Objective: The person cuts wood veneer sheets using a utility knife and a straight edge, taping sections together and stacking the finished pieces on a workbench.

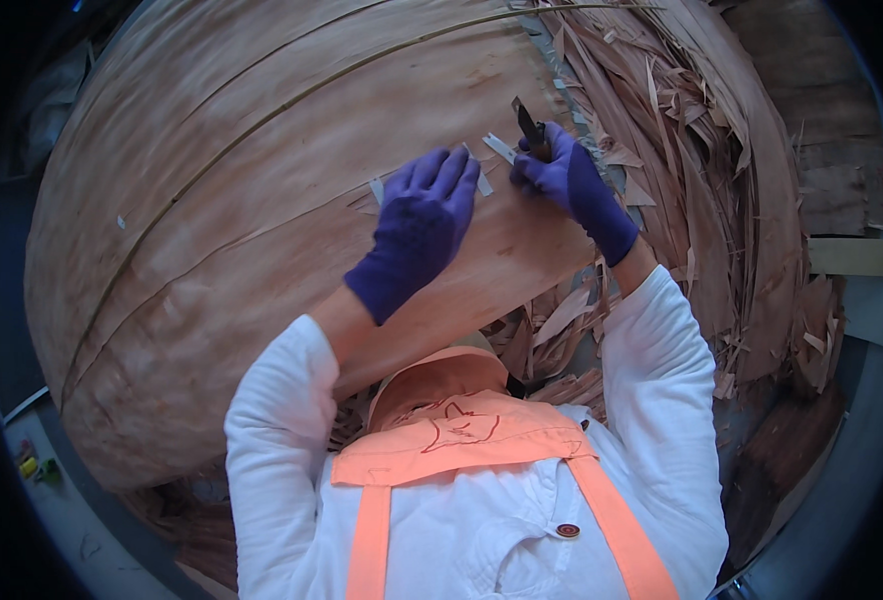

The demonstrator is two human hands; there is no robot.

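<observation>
A wide sheet of thin wood veneer [292, 260] spreads in front of me, with a long split across its grain. My left hand [424, 215], in a purple glove, lies flat on the sheet with its fingers stretched out along this split. Short white tape pieces [485, 183] show beside its fingers. To the right, near the sheet's edge, my right hand [574, 185], also gloved, is closed around a knife [529, 122] whose dark blade points away from me. Another white tape strip [500, 148] sticks out by the right thumb; whether the fingers pinch it is unclear.
A long thin rod [292, 103] curves over the veneer. Torn veneer scraps [687, 180] are heaped along the right, with more below the sheet's near edge. A pale board [850, 256] lies at the far right. Small yellow and green items [40, 468] are at the lower left.
</observation>
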